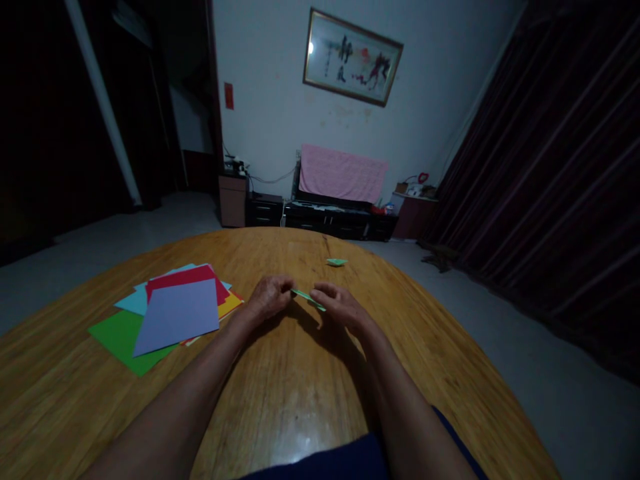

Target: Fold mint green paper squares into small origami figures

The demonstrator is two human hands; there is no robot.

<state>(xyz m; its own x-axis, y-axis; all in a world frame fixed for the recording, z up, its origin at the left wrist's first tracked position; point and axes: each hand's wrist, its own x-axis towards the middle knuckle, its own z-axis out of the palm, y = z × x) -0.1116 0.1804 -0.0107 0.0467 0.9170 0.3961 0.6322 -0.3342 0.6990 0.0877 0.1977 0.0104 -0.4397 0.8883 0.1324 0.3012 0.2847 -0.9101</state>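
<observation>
Between my two hands, just above the wooden table, is a narrow folded piece of light green paper. My left hand is closed, pinching the paper's left end between thumb and fingers. My right hand has its thumb and curled fingers at the other end, gripping the paper from the right. Some of the fingers are hidden behind the hands. Farther back, a small folded green paper shape lies by itself on the table.
Left of my hands lies a loose pile of coloured sheets, with a lavender sheet on top, a red sheet under it and a green sheet sticking out. Beyond the round table stands a black cabinet with a pink cloth above.
</observation>
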